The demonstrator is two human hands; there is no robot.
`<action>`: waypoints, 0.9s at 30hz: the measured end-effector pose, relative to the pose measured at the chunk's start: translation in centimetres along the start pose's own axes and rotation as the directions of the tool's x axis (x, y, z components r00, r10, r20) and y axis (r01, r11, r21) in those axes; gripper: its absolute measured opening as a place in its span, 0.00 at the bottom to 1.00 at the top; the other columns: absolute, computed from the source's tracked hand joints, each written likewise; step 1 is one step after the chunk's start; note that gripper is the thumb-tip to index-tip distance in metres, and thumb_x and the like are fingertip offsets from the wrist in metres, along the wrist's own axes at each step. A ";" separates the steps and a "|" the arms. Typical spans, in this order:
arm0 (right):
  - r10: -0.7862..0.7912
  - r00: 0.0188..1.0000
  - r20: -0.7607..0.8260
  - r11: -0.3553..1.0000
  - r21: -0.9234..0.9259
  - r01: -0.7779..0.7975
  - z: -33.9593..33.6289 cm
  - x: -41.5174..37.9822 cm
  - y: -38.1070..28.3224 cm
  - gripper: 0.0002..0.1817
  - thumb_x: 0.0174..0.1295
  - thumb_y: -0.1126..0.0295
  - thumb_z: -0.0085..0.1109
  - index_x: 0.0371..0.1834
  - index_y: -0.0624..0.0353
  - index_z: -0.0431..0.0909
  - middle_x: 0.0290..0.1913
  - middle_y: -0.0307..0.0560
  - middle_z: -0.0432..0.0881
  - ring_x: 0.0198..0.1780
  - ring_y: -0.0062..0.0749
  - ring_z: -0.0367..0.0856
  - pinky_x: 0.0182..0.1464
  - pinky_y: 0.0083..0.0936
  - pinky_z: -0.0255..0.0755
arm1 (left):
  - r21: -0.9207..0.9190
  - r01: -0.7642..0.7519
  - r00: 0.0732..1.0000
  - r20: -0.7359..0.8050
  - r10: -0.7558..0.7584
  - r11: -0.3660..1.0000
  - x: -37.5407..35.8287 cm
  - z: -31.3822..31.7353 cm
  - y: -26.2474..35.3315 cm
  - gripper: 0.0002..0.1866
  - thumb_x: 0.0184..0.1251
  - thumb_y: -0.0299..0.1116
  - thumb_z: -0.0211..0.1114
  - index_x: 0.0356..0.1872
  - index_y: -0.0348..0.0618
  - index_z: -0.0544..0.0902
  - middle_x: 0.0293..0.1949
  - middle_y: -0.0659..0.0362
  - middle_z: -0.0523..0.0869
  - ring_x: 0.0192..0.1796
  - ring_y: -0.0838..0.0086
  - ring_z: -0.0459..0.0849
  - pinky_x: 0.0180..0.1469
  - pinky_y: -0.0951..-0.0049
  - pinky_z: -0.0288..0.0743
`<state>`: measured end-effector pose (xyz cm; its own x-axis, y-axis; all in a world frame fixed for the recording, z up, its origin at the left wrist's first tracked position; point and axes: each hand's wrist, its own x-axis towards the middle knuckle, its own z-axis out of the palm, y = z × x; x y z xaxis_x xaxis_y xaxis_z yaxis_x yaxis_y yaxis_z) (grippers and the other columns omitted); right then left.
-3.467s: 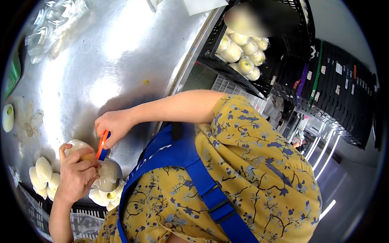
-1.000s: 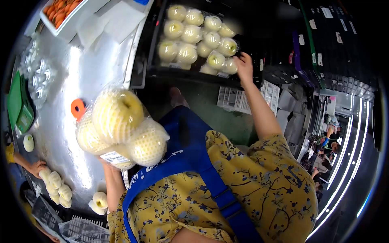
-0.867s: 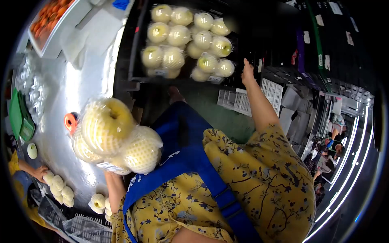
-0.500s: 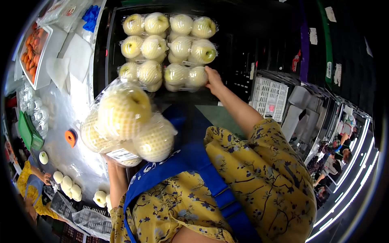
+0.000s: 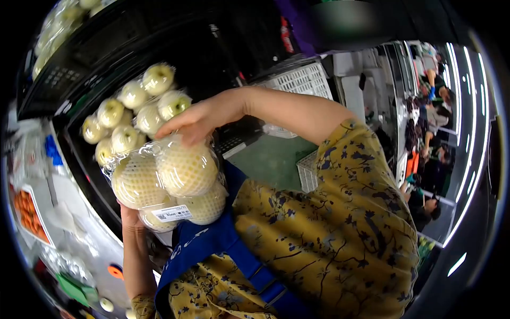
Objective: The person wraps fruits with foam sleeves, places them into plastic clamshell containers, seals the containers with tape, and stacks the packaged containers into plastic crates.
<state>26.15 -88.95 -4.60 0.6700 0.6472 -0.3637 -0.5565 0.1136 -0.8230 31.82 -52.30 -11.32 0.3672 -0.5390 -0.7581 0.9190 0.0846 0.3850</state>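
Note:
A large clear bag of pale fruit in foam nets (image 5: 188,169), with a white label (image 5: 172,213), is close before my chest. My right hand (image 5: 194,119) rests on its top edge, fingers bent over the wrap. From the lower left my left hand (image 5: 129,212) supports the bag; most of its fingers are hidden behind it. Beyond the bag, several wrapped packs of netted fruit (image 5: 125,139) lie in a black crate (image 5: 87,178).
To the left, a metal table (image 5: 101,255) bears a white box of orange fruit (image 5: 31,215), an orange tape ring (image 5: 115,271) and a green object (image 5: 74,288). White crates (image 5: 303,80) stand beyond my right forearm. Several people (image 5: 425,210) are at the far right.
My right hand has left the packs in the crate and come onto the held bag. The view has turned, so the crate now appears tilted at the left.

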 end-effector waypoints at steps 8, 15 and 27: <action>0.244 0.943 -0.224 0.967 0.126 -0.221 1.6 -5.5 -1.0 0.53 0.50 0.48 0.66 0.71 0.67 0.48 0.69 0.61 0.58 0.69 0.45 0.59 0.68 0.37 0.58 | 0.353 0.133 0.880 0.388 -0.274 0.926 6.6 9.3 1.9 0.39 0.61 0.53 0.61 0.66 0.37 0.61 0.62 0.49 0.71 0.62 0.62 0.73 0.63 0.60 0.68; 0.240 0.856 -0.458 0.946 0.307 -0.101 2.5 -8.8 1.3 0.49 0.47 0.60 0.62 0.71 0.65 0.48 0.65 0.63 0.61 0.67 0.50 0.62 0.67 0.44 0.57 | 0.583 -0.122 0.638 0.666 -0.386 0.803 12.1 16.8 3.3 0.49 0.50 0.61 0.67 0.67 0.36 0.61 0.57 0.46 0.75 0.61 0.62 0.73 0.64 0.63 0.66; 0.046 0.369 -0.928 0.977 -0.035 -0.211 -4.9 -2.2 3.5 0.37 0.53 0.67 0.52 0.68 0.66 0.52 0.60 0.58 0.69 0.60 0.40 0.71 0.58 0.30 0.69 | 0.485 -0.459 0.888 0.262 0.377 0.744 0.0 3.8 8.9 0.30 0.70 0.48 0.52 0.63 0.35 0.66 0.52 0.50 0.80 0.56 0.65 0.78 0.61 0.68 0.66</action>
<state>25.12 -93.67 -8.85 0.6776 -0.4562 -0.5768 -0.6675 -0.0523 -0.7427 39.42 -54.71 -5.92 0.6349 -0.6668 -0.3903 0.4460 -0.0963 0.8899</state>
